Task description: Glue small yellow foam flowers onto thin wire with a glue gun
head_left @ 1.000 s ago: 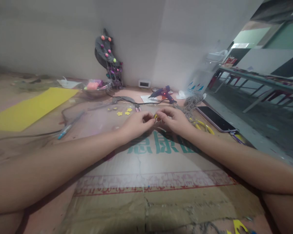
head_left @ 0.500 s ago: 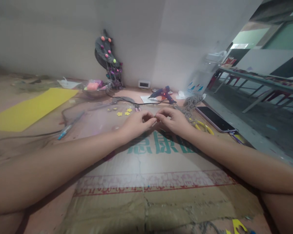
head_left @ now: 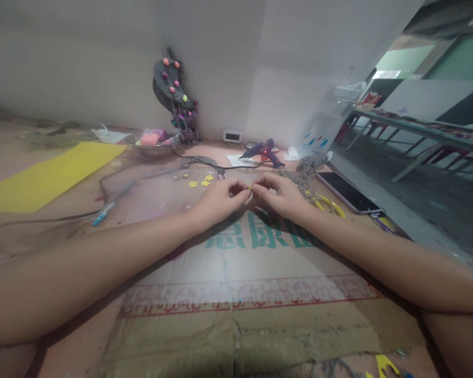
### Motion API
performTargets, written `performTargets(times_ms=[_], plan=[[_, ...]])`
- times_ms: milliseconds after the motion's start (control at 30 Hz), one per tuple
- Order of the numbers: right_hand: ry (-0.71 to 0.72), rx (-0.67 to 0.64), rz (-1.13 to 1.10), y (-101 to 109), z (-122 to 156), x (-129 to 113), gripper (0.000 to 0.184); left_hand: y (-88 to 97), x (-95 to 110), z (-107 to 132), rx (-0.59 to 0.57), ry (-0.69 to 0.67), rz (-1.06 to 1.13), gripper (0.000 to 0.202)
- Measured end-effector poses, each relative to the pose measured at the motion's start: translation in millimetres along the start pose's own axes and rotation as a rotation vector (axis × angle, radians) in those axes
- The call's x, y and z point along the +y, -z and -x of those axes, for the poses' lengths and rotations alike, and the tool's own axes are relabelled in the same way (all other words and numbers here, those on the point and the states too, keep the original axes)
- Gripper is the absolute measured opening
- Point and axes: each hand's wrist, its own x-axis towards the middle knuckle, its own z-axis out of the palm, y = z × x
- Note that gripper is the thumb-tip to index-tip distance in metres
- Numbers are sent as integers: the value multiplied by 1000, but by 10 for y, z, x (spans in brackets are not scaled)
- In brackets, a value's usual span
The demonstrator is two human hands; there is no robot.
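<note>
My left hand (head_left: pixel 225 197) and my right hand (head_left: pixel 278 193) meet fingertip to fingertip above the printed cardboard (head_left: pixel 236 265). Between their pinched fingers shows a tiny yellow piece (head_left: pixel 250 188), mostly covered, so its shape cannot be made out. Both hands are closed on it. Left of my left hand lie several small yellow flower cutouts (head_left: pixel 193 184). Beyond the hands a dark glue gun (head_left: pixel 262 152) with a small red light rests near the wall. By my right wrist are yellow-handled scissors (head_left: pixel 327 203), partly hidden.
A phone (head_left: pixel 349 192) and a tangle of grey yarn (head_left: pixel 312 163) lie at the right. On the left are a yellow sheet (head_left: pixel 51 176), a blue pen (head_left: pixel 104 214), a cable and a bowl (head_left: pixel 153 148). A grey moon decoration (head_left: pixel 171 86) leans on the wall. Yellow scraps (head_left: pixel 385 365) lie at the front.
The fingertips have shifted slightly, and a bit of yellow now shows between them. Otherwise the arms and the things on the table stay where they were.
</note>
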Motion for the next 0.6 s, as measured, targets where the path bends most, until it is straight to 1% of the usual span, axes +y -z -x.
performTargets(times_ms=[267,367,500,600], plan=[[-10,8,24,-21,-9,13,17,11,-21,-4,-17,-21,17,22],[-17,-5,14,-10,-5,-3,18,10,-21,-2,-15,-20,9,21],[-11,-31,-3,5,1,-19,26,11,-1,7,-11,-9,0,20],[-5,-27,-12,3,4,-18,23,18,18,11,-9,-5,-2,19]])
